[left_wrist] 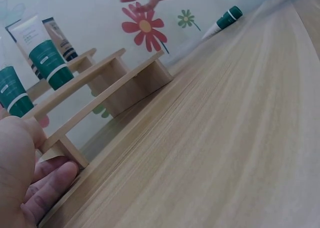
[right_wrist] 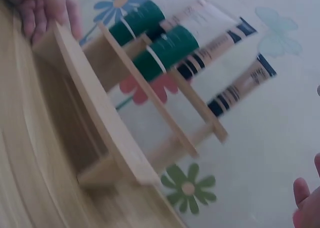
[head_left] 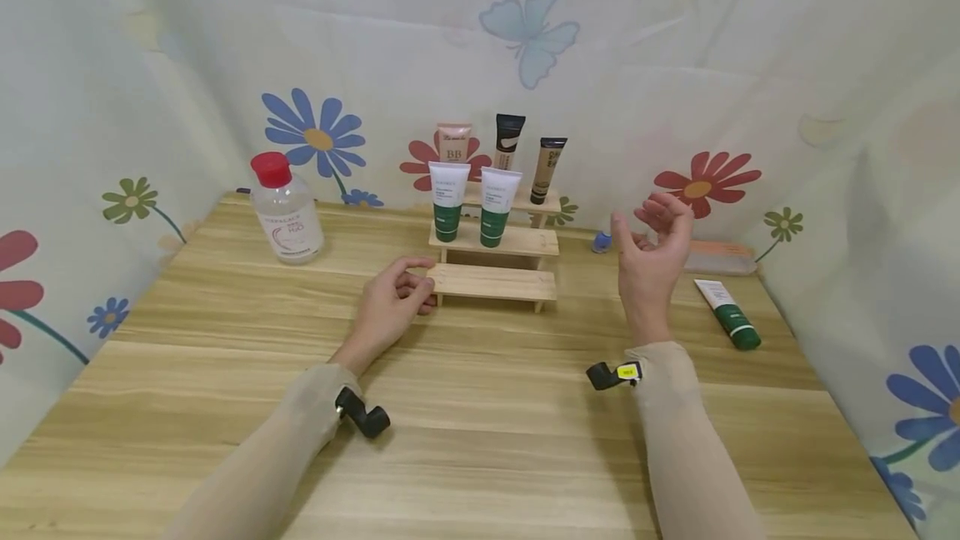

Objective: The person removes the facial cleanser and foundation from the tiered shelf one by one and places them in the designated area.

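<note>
A three-tier wooden display stand (head_left: 495, 282) stands against the back cloth. My left hand (head_left: 392, 300) grips the left end of its lowest step, thumb above and fingers curled by the leg in the left wrist view. Two white-and-green tubes (head_left: 448, 200) (head_left: 497, 207) stand on the middle step. On the top step are a pink BB tube (head_left: 453, 142), a black-topped tube (head_left: 508, 140) and a slim beige tube (head_left: 550, 169). Raised to the right of the stand, my right hand (head_left: 654, 252) holds nothing, its fingers loosely bent.
At the left stands a clear bottle (head_left: 288, 219) with a red cap. A white-and-green tube (head_left: 729, 315) lies on the table at the right, in front of a flat orange-and-grey item (head_left: 720, 257). A small blue object (head_left: 602, 242) sits between stand and right hand.
</note>
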The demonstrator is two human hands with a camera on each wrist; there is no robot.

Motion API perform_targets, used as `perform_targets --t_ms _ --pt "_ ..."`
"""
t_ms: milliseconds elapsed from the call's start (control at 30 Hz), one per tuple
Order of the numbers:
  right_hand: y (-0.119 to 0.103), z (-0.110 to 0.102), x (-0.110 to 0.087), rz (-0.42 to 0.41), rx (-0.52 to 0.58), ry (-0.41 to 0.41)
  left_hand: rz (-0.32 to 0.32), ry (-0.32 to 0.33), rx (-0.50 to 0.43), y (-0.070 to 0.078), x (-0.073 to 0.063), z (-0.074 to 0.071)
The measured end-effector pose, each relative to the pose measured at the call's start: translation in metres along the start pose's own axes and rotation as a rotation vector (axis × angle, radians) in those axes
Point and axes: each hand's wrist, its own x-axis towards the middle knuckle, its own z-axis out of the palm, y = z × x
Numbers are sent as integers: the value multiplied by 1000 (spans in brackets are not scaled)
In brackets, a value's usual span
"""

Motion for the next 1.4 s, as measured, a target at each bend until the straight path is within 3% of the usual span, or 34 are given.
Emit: perform_targets --t_ms 200,567,833,1400 --pt "-3 36 -8 -14 65 -64 5 -3 -5 1 0 0" --pt "-5 81 -30 64 78 -196 8 2 1 -2 -1 0" --pt "0 100 -42 160 65 -278 9 8 23 -2 0 0" --pt "9 122 -55 161 -18 -345 -13 -1 12 -2 2 -1"
